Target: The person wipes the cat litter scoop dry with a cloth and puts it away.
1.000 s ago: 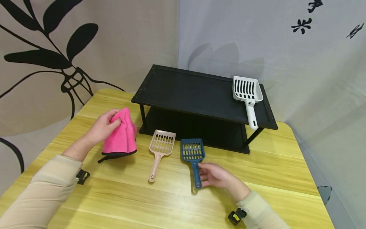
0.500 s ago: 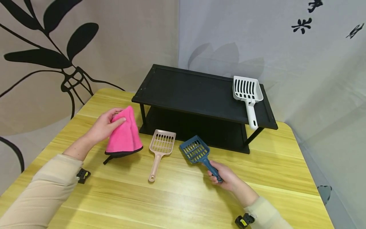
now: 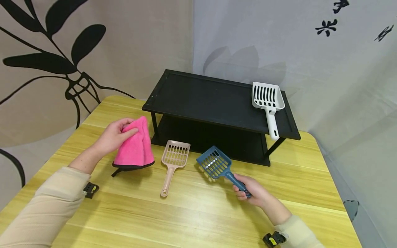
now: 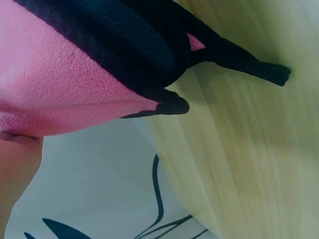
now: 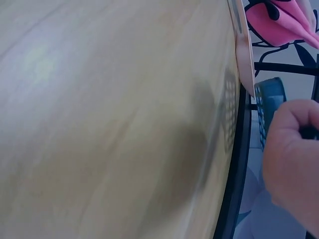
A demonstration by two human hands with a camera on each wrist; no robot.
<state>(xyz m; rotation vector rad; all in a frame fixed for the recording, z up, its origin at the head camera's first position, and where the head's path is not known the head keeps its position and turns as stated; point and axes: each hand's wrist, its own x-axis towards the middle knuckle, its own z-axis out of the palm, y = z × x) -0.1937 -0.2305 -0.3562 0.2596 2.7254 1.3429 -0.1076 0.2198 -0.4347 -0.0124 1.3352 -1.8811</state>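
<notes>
My left hand (image 3: 116, 136) pinches a pink cloth (image 3: 136, 146) with a black edge and a black loop; the cloth hangs bunched over the left of the table. In the left wrist view the pink cloth (image 4: 65, 74) shows its dark border and the loop (image 4: 249, 67) sticking out. My right hand (image 3: 252, 191) grips a blue slotted litter scoop (image 3: 215, 163) by its handle, held above the table with the head pointing up and left. The scoop's shadow falls on the wood in the right wrist view. Between the hands, a beige litter scoop (image 3: 175, 154) lies on the table.
Behind stands a black two-tier rack (image 3: 201, 100). On its top right lies a white litter scoop (image 3: 268, 98), its handle jutting over the front edge. The wooden table (image 3: 186, 220) stretches in front, with patterned curtains (image 3: 149, 34) close behind.
My right hand has closed around the blue scoop's handle, lifted it and turned it, drawing it to the right. My left hand has shifted the pink cloth slightly to the right.
</notes>
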